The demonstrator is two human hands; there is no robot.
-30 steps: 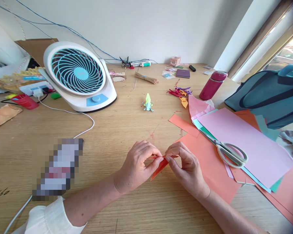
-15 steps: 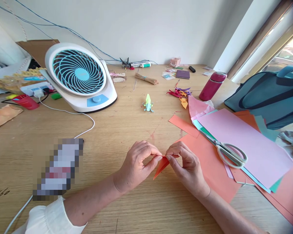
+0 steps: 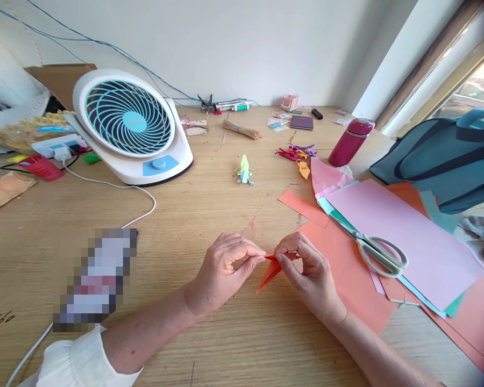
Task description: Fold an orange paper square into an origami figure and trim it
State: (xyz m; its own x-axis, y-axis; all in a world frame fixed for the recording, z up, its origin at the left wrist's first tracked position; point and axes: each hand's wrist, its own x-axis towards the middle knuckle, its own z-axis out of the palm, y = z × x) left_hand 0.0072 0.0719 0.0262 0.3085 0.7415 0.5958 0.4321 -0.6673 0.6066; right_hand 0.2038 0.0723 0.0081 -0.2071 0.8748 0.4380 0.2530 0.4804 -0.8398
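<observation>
A small folded piece of orange paper [image 3: 271, 271] hangs just above the wooden table [image 3: 193, 215], one pointed end angled down and left. My left hand [image 3: 223, 271] pinches its left end between thumb and fingers. My right hand [image 3: 308, 277] pinches its right end, fingers curled over the top. Both hands are closed on the paper and nearly touch each other. A large orange sheet [image 3: 347, 279] lies under my right hand.
Scissors [image 3: 377, 252] rest on a pink sheet [image 3: 403, 242] among stacked coloured papers at the right. A white and blue fan [image 3: 129, 126] stands at the back left, its cable [image 3: 116, 185] crossing the table. A small paper figure [image 3: 245, 170], paper scraps [image 3: 298, 156], a red flask [image 3: 350, 141] and a blue bag [image 3: 447, 156] lie beyond.
The paper's lower point has shifted slightly right and the piece sits a little tighter between my fingers. Both hands stay in the same place.
</observation>
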